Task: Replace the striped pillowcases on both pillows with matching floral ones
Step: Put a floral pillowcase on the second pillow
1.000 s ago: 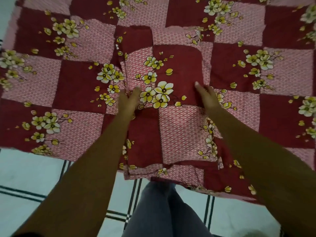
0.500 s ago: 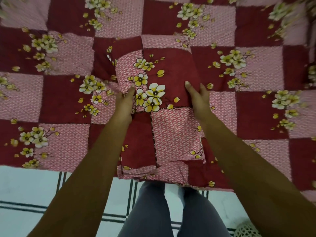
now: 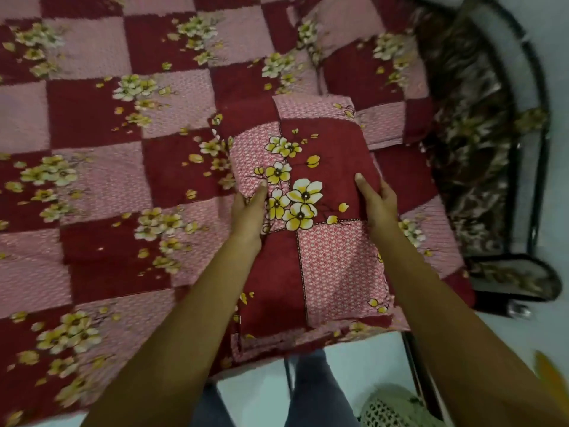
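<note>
Over the near edge of the bed [image 3: 92,180], the floral pillowcase [image 3: 320,251] runs lengthwise away from the person. The left hand [image 3: 248,217] and right hand [image 3: 380,204] grip its long sides.

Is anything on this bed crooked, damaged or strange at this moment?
Nothing looks damaged or spilled. The floral pillow, gripped at its sides by the left hand and right hand, is slightly askew to the bedsheet checks, near the bed's edge.
</note>
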`<state>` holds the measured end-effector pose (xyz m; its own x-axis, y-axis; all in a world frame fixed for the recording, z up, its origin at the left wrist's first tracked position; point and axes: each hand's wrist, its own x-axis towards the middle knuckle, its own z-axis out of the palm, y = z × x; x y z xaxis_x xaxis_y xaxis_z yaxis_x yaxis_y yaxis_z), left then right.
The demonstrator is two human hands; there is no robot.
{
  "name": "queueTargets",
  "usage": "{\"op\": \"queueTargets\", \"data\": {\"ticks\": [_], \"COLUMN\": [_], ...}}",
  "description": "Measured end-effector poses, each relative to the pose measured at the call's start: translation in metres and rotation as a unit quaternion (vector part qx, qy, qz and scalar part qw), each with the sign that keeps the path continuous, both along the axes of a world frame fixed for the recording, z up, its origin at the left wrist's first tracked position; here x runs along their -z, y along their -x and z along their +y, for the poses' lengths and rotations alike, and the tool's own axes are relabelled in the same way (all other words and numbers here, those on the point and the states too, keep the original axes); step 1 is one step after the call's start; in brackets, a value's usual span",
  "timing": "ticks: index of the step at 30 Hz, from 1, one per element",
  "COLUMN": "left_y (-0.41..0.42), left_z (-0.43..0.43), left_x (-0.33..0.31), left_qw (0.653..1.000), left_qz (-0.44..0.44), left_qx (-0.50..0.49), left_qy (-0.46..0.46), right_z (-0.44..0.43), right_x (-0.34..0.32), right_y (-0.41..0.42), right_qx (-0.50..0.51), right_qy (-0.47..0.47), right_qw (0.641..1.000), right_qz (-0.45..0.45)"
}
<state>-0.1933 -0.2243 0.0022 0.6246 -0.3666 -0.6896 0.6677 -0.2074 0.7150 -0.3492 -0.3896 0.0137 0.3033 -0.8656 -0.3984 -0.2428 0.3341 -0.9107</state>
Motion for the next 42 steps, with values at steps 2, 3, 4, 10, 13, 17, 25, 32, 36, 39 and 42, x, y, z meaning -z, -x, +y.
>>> {"op": "queueTargets", "data": {"ticks": [2,3,4,10,13,17,25,32,36,39,42], "left_y": [0.044,0.065,0.085,0.168,0.193,0.215,0.233,0.224,0.214,0.214,0.223], "left_z": [-0.052,-0.076,-0.099,-0.208,-0.237,-0.245,-0.236,-0.243,-0.247,-0.241,-0.222], "left_x": [0.004,0.009,0.014,0.047,0.067,0.092,0.090,0.087,0.102,0.116,0.140], "left_qw": [1.000,0.999,0.999,0.998,0.998,0.998,0.999,0.990,0.980,0.971,0.962], "left_qz": [0.019,0.029,0.036,0.060,0.063,0.056,0.022,0.068,0.064,0.063,0.089], "left_qx": [-0.007,-0.005,-0.007,-0.006,-0.001,0.015,0.024,0.102,0.154,0.214,0.235], "left_qy": [0.018,0.017,0.020,0.013,-0.001,-0.022,-0.012,-0.069,-0.108,-0.086,-0.105], "right_z": [-0.053,-0.075,-0.097,-0.210,-0.246,-0.264,-0.240,-0.253,-0.270,-0.276,-0.263], "right_x": [0.006,0.007,0.008,0.029,0.047,0.076,0.077,0.092,0.131,0.144,0.135], "right_y": [0.045,0.065,0.084,0.160,0.181,0.195,0.223,0.231,0.218,0.217,0.228], "right_qx": [0.007,0.014,0.019,0.010,0.010,0.010,0.076,0.045,-0.049,-0.074,-0.083], "right_qy": [0.007,0.010,0.009,-0.008,-0.019,-0.036,0.027,0.050,0.086,0.109,0.126], "right_qw": [1.000,1.000,0.999,0.998,0.997,0.996,0.997,0.996,0.980,0.963,0.965], "right_qz": [0.012,0.026,0.035,0.064,0.079,0.087,0.018,0.063,0.172,0.236,0.214]}}
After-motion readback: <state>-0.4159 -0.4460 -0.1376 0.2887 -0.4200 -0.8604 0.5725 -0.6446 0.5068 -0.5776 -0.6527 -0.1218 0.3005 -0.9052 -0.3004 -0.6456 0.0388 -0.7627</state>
